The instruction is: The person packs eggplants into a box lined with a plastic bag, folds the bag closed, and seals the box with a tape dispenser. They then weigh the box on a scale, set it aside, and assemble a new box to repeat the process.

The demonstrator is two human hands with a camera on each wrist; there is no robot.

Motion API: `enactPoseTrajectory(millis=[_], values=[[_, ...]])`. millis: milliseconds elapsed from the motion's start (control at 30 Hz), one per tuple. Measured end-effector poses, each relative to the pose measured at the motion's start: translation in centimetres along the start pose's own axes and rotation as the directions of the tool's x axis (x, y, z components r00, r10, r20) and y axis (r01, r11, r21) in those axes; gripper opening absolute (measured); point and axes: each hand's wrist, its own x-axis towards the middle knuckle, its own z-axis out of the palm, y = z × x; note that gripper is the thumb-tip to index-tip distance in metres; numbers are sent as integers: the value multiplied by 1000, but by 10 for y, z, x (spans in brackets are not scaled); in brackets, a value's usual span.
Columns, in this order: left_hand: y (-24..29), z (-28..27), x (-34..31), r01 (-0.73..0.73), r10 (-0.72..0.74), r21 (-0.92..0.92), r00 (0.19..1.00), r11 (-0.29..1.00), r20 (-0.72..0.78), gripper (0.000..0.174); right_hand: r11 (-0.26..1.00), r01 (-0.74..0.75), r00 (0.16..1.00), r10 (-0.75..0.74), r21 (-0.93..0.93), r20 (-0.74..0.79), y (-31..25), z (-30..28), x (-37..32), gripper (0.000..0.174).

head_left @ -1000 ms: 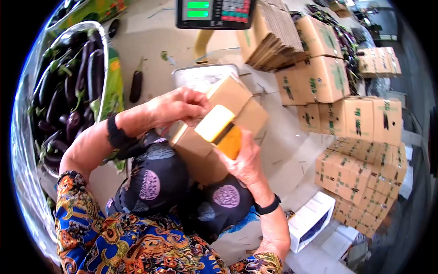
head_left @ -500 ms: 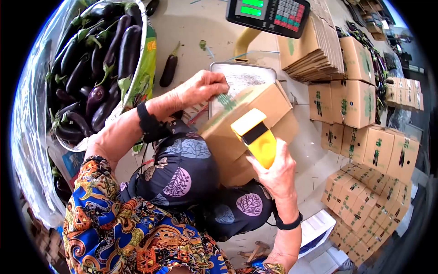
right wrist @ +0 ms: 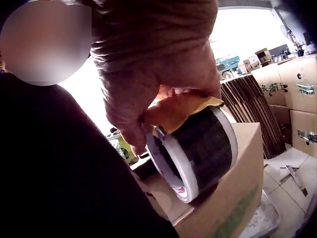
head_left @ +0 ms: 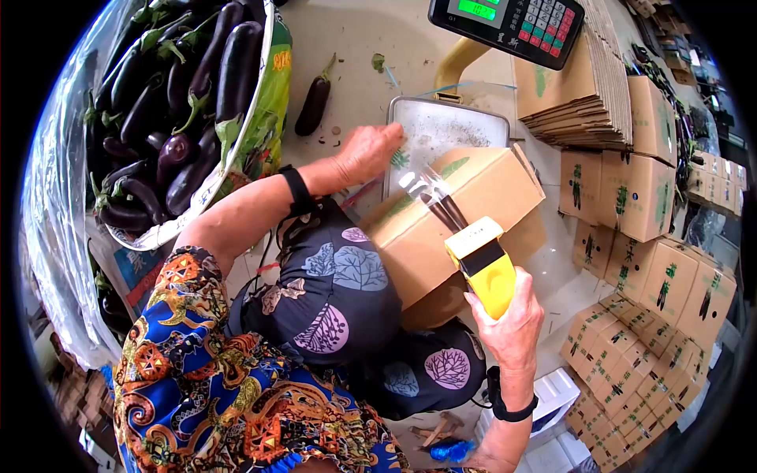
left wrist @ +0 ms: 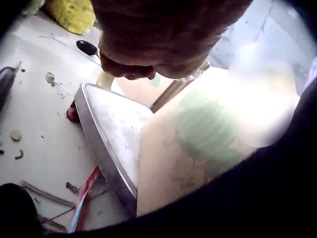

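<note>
A yellow tape dispenser (head_left: 490, 276) is gripped in my right hand (head_left: 511, 319), over the near right part of a cardboard box (head_left: 465, 185). The right wrist view shows its wide tape roll (right wrist: 205, 146) below the curled fingers. Clear packing tape (head_left: 430, 189) with green print stretches from the dispenser across the box top towards my left hand (head_left: 369, 156). That hand pinches the tape's end beyond the box's left edge. The box sits tilted on the metal scale platform (head_left: 465, 122), against the person's knees. In the left wrist view the left hand (left wrist: 158, 39) hides its own grip.
A lined basket of eggplants (head_left: 272, 47) stands at left, and one loose eggplant (head_left: 315, 102) lies on the floor. The scale display (head_left: 509, 24) rises behind the platform. Flattened cartons (head_left: 576, 102) and packed boxes (head_left: 639, 193) are stacked at right. A white foam box (head_left: 556, 394) is near the right forearm.
The hands have moved apart. My right hand drew the dispenser towards the lower right while the left hand kept the tape's end, so more tape stretches between them. The head view has shifted.
</note>
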Motion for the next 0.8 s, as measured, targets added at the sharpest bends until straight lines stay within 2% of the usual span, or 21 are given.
enactPoseTrajectory(millis=[67, 167, 200, 400, 500, 667, 767, 800], values=[[15, 13, -3, 101, -102, 18, 986, 995, 131, 17, 1000, 16, 1000, -16, 18, -5, 1, 0, 0, 70], [28, 42, -10, 16, -19, 11, 959, 1000, 283, 18, 999, 33, 999, -32, 35, -25, 4, 3, -1, 71], [43, 41, -10, 34, -26, -23, 955, 999, 296, 17, 999, 38, 999, -36, 37, -36, 5, 4, -2, 71], [43, 42, -7, 65, -43, -50, 934, 997, 355, 18, 996, 60, 996, -55, 68, -76, 9, 9, -2, 70], [31, 54, -10, -18, 77, -209, 957, 978, 278, 18, 994, 83, 991, -75, 71, -107, 8, 10, 0, 69], [9, 74, -20, 37, -20, -37, 928, 999, 372, 13, 994, 74, 988, -63, 76, -143, 9, 10, -2, 68], [1, 87, -14, 14, 1, -92, 988, 996, 157, 16, 995, 69, 988, -58, 66, -144, 7, 11, -4, 66], [32, 53, 4, 34, -39, -190, 999, 981, -22, 13, 996, 58, 989, -49, 62, -142, 8, 11, -4, 65]])
